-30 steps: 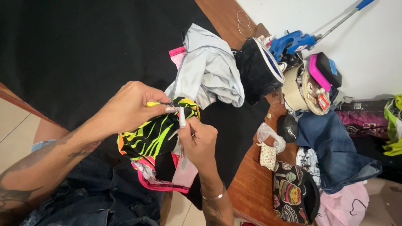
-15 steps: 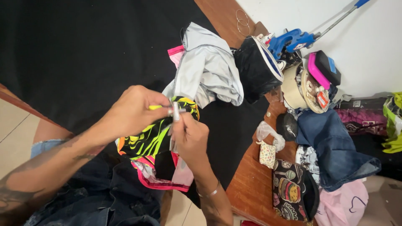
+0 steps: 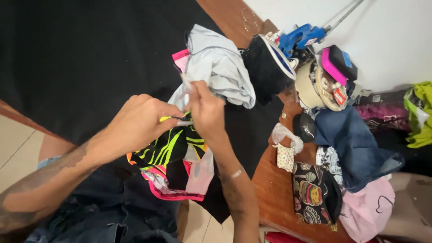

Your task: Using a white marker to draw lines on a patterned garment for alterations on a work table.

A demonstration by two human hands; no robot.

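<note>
My left hand (image 3: 135,128) and forearm are bare — dark tattoo ink runs along the forearm. My right hand (image 3: 207,112) is bare too, with a thin pale band at the wrist (image 3: 236,173) — below, dark blue denim.

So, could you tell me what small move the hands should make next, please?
Probably draw the right hand a little further up, since its fingers pinch a thin white strip raised above the black and neon garment, which the left hand steadies.
</note>
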